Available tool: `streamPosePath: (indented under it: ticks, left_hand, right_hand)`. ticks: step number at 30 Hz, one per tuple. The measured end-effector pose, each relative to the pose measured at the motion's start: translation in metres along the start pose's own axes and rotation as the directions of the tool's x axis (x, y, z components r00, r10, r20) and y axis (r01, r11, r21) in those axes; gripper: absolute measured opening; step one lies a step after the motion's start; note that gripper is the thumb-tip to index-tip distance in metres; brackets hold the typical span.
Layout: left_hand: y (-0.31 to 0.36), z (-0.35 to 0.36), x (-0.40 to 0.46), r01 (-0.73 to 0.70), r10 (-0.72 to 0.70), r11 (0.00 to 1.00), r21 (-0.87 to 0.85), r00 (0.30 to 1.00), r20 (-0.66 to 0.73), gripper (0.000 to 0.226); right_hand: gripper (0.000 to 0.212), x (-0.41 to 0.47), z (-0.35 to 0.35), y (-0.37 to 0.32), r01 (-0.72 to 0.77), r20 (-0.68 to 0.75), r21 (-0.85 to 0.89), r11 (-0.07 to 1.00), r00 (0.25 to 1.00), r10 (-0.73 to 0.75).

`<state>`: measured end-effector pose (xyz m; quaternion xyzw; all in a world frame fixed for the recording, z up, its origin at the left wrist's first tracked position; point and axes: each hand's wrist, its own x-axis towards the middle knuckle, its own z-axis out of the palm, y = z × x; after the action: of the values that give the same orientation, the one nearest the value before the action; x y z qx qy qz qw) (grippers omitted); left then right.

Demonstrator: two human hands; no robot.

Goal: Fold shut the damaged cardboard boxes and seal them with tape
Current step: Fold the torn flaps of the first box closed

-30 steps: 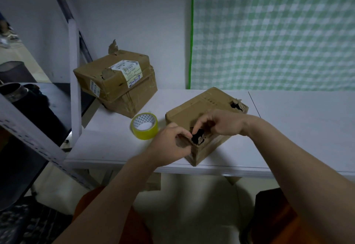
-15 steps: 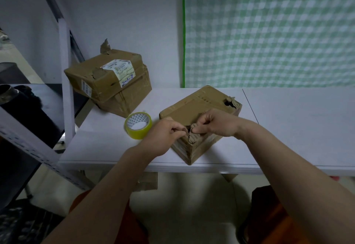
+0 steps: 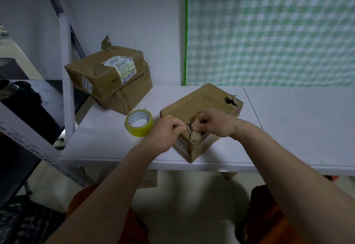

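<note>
A brown cardboard box sits on the white table, one corner pointing at me over the front edge. Its near top corner is torn, with ragged flaps. My left hand pinches the torn cardboard on the left of the tear. My right hand pinches the flap on the right, pressing the pieces together. A second hole gapes at the box's far right corner. A yellow-rimmed roll of clear tape lies flat just left of my left hand.
Two more battered boxes are stacked at the table's back left, the upper one with a white label. A white shelf post and dark shelving stand at the left. A green checked cloth hangs behind. The table's right half is bare.
The dark hole at the near corner has been pressed closed as both hands drew the torn flaps together. The camera view shifted slightly.
</note>
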<state>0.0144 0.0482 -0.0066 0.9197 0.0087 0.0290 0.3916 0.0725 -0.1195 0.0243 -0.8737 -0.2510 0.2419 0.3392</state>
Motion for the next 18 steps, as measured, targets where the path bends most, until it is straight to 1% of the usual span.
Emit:
streamPosePath:
  ticks: [3, 4, 7, 8, 11, 14, 16, 18]
  left_hand:
    - [0.000, 0.002, 0.001, 0.011, -0.011, 1.000, -0.016, 1.000, 0.008, 0.011]
    - [0.000, 0.001, 0.001, 0.016, -0.015, 0.999, -0.049, 1.000, 0.016, 0.010]
    - [-0.001, -0.004, 0.000, 0.068, -0.049, 0.963, -0.260, 0.995, 0.082, 0.009]
    - [-0.002, -0.005, -0.001, 0.077, -0.052, 0.952, -0.295, 0.994, 0.092, 0.009]
    - [-0.002, -0.004, 0.000, 0.072, -0.057, 0.954, -0.292, 0.997, 0.059, 0.007]
    - [-0.005, 0.003, 0.003, 0.058, -0.060, 0.969, -0.240, 0.998, -0.002, 0.007]
    - [-0.007, 0.006, 0.004, 0.062, -0.071, 0.968, -0.242, 0.997, -0.030, 0.006]
    - [-0.008, 0.008, 0.003, 0.061, -0.078, 0.964, -0.260, 0.995, -0.057, 0.004]
  right_hand:
    - [0.018, -0.001, -0.003, -0.003, -0.025, 0.017, 0.005, 1.000, 1.000, 0.025]
    - [0.019, 0.000, -0.002, -0.004, -0.027, 0.011, -0.007, 1.000, 1.000, 0.027]
    - [0.019, 0.002, 0.002, -0.005, -0.018, -0.024, -0.010, 1.000, 1.000, 0.018]
    - [0.018, 0.002, 0.003, -0.005, -0.012, -0.042, 0.014, 1.000, 0.999, 0.012]
    - [0.015, 0.000, 0.003, -0.003, 0.004, -0.089, 0.084, 0.996, 0.996, 0.004]
    - [0.008, -0.003, 0.000, -0.001, 0.000, -0.080, 0.124, 0.992, 0.997, 0.010]
    - [0.009, -0.003, 0.000, 0.000, -0.013, -0.108, 0.163, 0.987, 0.994, 0.031]
    - [0.015, -0.003, 0.003, -0.002, -0.034, -0.175, 0.213, 0.977, 0.982, 0.072]
